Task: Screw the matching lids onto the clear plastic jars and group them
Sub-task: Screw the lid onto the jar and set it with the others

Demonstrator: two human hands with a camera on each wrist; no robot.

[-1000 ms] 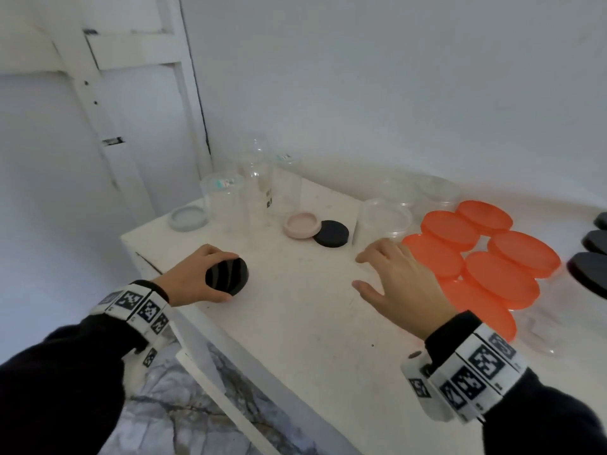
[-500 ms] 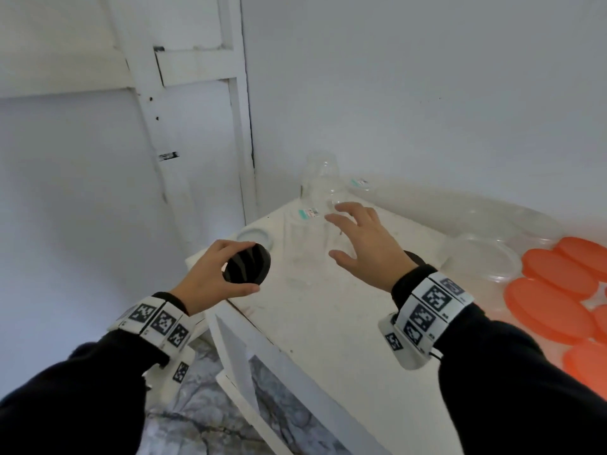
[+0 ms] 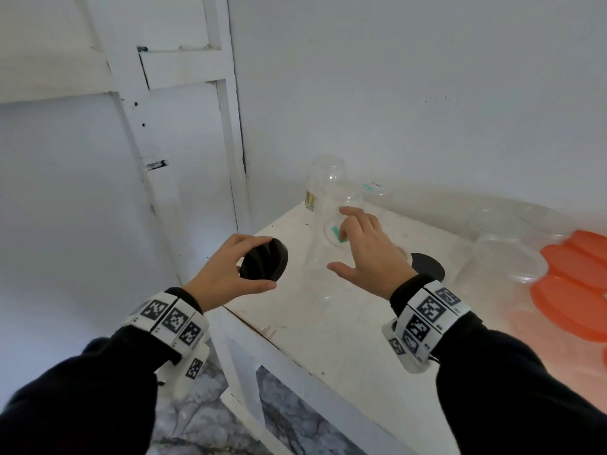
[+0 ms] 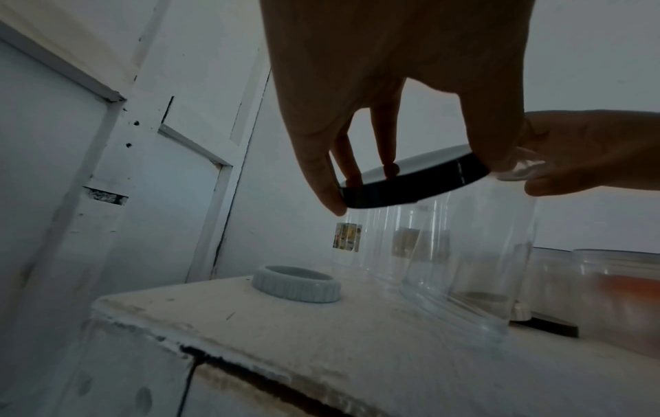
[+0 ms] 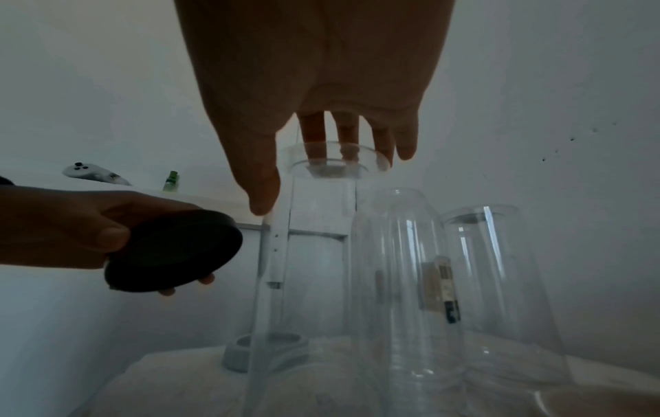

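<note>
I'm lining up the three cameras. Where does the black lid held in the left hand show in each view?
Head: black lid left of centre, gripped by the left hand.
Left wrist: lid centre-right, under the fingers.
Right wrist: lid at left.
Shared landmark: the tall clear jar beside it, under the right hand.

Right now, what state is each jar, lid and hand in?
Black lid: held off the table by the left hand.
Tall clear jar: upright, uncapped, right hand at its mouth.
Grey lid: lying loose on the table.
Orange-lidded jars: capped, grouped.
</note>
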